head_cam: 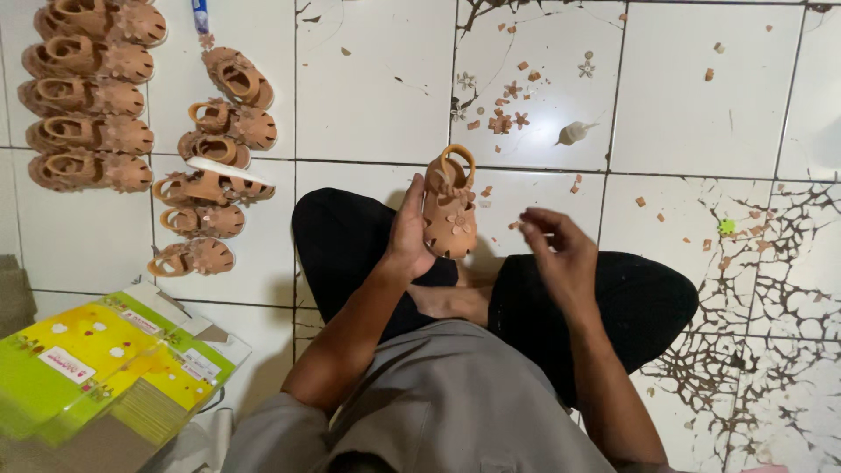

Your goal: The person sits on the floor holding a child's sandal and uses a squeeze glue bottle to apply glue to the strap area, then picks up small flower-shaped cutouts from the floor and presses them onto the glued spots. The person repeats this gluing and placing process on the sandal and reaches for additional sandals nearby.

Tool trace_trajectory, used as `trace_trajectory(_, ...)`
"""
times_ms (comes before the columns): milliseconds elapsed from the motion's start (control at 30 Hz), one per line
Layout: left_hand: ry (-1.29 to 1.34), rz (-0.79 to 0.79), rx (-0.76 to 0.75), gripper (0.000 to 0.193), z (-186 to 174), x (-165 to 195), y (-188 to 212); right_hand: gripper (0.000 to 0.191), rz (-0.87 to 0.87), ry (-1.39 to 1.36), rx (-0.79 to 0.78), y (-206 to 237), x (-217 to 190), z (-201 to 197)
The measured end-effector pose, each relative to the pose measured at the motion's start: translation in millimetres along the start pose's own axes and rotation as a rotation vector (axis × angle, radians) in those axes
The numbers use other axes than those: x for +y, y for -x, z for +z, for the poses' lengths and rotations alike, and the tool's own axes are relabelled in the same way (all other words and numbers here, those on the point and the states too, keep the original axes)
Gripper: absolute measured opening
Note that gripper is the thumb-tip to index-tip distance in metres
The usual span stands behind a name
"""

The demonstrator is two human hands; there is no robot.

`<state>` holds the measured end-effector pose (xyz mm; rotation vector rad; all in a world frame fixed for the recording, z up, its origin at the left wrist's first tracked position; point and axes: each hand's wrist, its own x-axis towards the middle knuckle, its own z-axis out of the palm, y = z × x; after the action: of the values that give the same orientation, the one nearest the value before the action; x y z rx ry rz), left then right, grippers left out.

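Small tan sandal (450,206) held upright at centre frame, heel strap at twelve o'clock, a flower trim on its front. The left hand (410,232) grips it from nine o'clock, thumb and fingers wrapped along its side. At three o'clock of the sandal, just apart from it, the right hand (556,250) hovers with fingertips pinched together; whether they hold something tiny, I cannot tell. Under both hands, crossed legs in black trousers (350,236) on the white tiled floor (701,105). Towards one o'clock lie loose flower trims (504,118) and a small white bottle (574,133) on its side. Out at ten o'clock, rows of finished sandals (88,96). At eight o'clock, a stack of flat yellow-green boxes (96,359).
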<state>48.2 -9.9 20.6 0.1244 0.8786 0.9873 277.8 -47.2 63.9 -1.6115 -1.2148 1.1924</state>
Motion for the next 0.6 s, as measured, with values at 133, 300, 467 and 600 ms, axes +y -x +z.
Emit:
trace_trajectory(133,0.082,0.023,-0.149,0.062,-1,4,-7,0.047,-0.007,0.218,0.181,-68,56,-26)
trace_trajectory(300,0.190,0.018,-0.205,0.061,-1,10,-15,0.068,-0.139,0.398,0.346,-135,97,-27)
trace_trajectory(467,0.146,0.067,-0.245,0.058,-2,22,-21,0.054,-0.111,0.403,0.435,-181,97,-13)
trace_trajectory(600,0.115,0.073,-0.220,0.055,-11,22,-26,0.032,-0.222,0.281,0.348,-192,101,-17)
